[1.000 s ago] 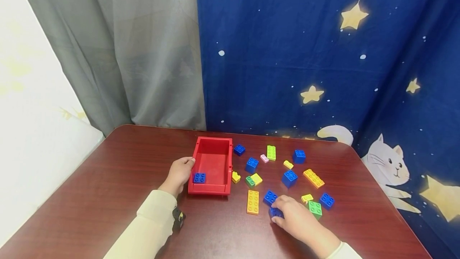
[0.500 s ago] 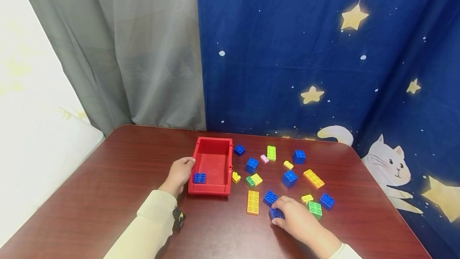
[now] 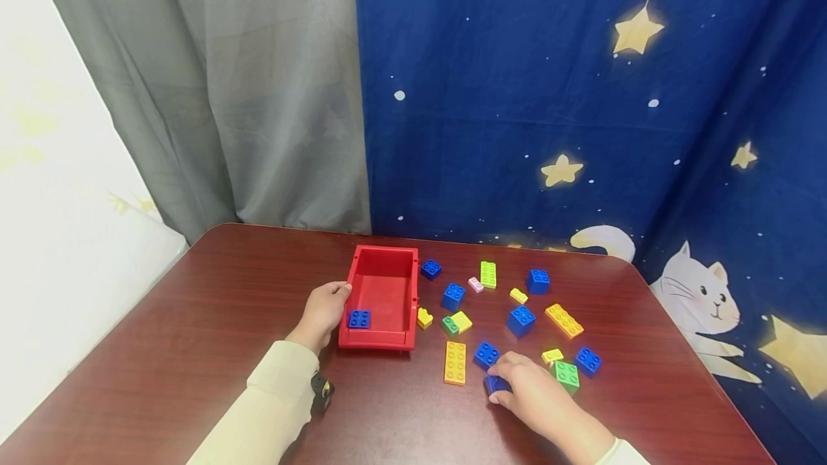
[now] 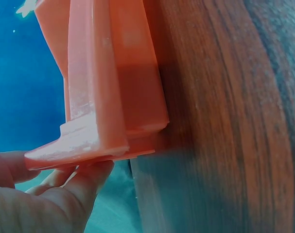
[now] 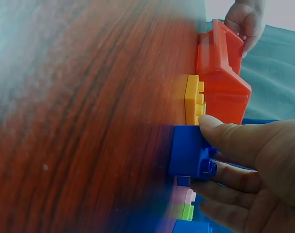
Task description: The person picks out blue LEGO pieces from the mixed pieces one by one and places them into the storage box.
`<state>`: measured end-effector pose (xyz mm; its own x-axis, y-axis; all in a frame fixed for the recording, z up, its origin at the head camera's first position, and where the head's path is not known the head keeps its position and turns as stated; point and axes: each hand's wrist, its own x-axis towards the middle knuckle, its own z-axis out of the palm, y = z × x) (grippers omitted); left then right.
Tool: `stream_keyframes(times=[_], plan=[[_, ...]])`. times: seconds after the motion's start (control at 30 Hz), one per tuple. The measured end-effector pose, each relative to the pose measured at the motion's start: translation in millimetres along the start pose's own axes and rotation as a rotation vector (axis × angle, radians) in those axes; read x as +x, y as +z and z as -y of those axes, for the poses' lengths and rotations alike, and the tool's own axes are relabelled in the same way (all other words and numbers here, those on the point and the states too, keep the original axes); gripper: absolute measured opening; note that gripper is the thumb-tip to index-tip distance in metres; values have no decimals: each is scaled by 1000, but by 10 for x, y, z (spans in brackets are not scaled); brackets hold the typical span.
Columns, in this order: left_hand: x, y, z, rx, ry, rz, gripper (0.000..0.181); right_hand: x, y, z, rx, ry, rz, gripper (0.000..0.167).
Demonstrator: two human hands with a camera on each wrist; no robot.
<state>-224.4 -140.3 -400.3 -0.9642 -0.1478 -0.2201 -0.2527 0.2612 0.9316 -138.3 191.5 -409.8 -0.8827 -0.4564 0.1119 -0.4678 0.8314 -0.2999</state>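
My left hand [image 3: 323,316] pinches the left rim of a red box [image 3: 388,293] standing on the table. In the left wrist view the thumb is above that rim [image 4: 74,145] and the fingers lie under it. One blue brick [image 3: 359,319] is inside the box at its near left corner. My right hand [image 3: 533,390] holds another blue brick [image 3: 494,384] between thumb and fingers, near the front of the table. In the right wrist view this brick [image 5: 188,151] appears to rest on the tabletop, studs facing the palm. A further blue brick [image 3: 486,354] sits just behind it.
An orange brick [image 3: 455,363] lies between the box and my right hand. Beyond it are a green brick [image 3: 450,326], a lime brick [image 3: 487,275], a pink brick [image 3: 475,284] and several blue ones. A bright green brick [image 3: 566,376] stands right beside my right hand.
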Motion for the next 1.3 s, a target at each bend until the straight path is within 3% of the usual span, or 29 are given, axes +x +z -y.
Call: stream_keyframes(times=[0.3, 0.87, 1.07, 1.3], plan=[[0, 1, -8, -3, 0, -9, 45, -10, -17, 53, -24, -16, -41, 23], [-27, -4, -26, 1, 10, 0, 44, 60, -88, 196, 4, 16, -43, 30], [-17, -5, -8, 5, -2, -7, 44, 97, -101, 246, -2, 4, -95, 28], [-11, 6, 1, -8, -9, -4, 45, 180, -146, 314, 36, 71, -153, 32]])
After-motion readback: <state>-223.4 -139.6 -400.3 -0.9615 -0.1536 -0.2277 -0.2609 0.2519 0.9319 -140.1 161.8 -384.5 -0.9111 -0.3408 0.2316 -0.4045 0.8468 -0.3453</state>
